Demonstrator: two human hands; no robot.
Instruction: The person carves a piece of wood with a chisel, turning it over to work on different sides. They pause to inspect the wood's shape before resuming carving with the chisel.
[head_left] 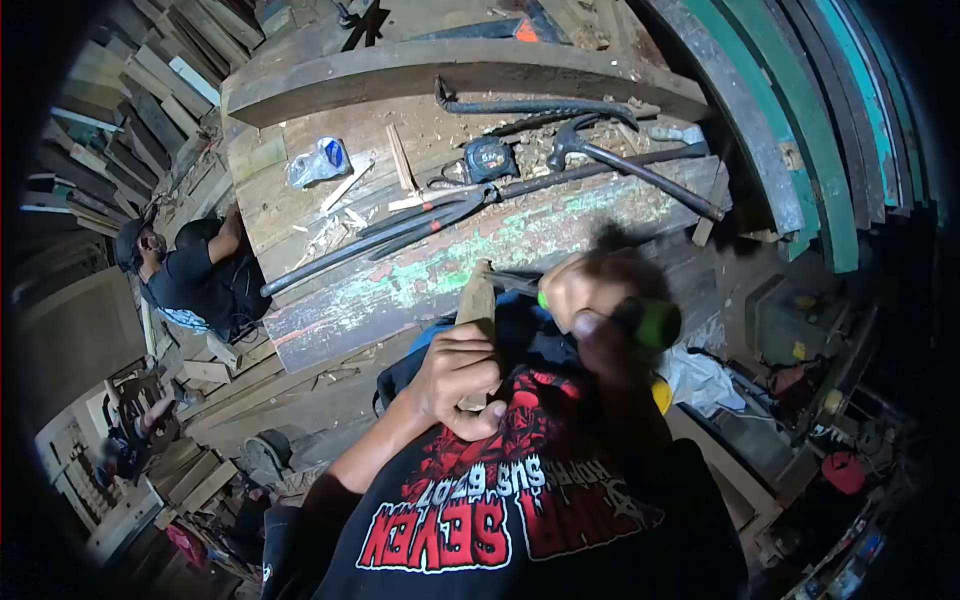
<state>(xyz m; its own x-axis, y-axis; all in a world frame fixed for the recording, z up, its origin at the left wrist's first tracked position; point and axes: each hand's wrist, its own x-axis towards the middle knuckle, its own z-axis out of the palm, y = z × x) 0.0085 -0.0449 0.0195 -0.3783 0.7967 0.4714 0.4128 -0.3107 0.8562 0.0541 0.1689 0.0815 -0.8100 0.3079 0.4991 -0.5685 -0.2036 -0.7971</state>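
Note:
In my left hand [460, 380] is a short, narrow piece of wood [478, 302], its far end pointing up and away from me, with the fingers wrapped round its lower part. My right hand [590, 295], blurred by motion, is closed on a green-and-black-handled tool [655, 322]. The tool's grey metal blade reaches left to the tip of the wood; whether it touches is hard to make out. Just beyond both hands lies a plank [345, 315] with peeling green and white paint.
On the bench lie a claw hammer [650, 180], a pry bar [540, 105], a tape measure [488, 160], long-handled tongs [385, 235], a plastic bag [318, 163] and wood shavings. A thick beam [330, 88] crosses behind. Another person [205, 265] sits at the left; green boards [840, 150] stand right.

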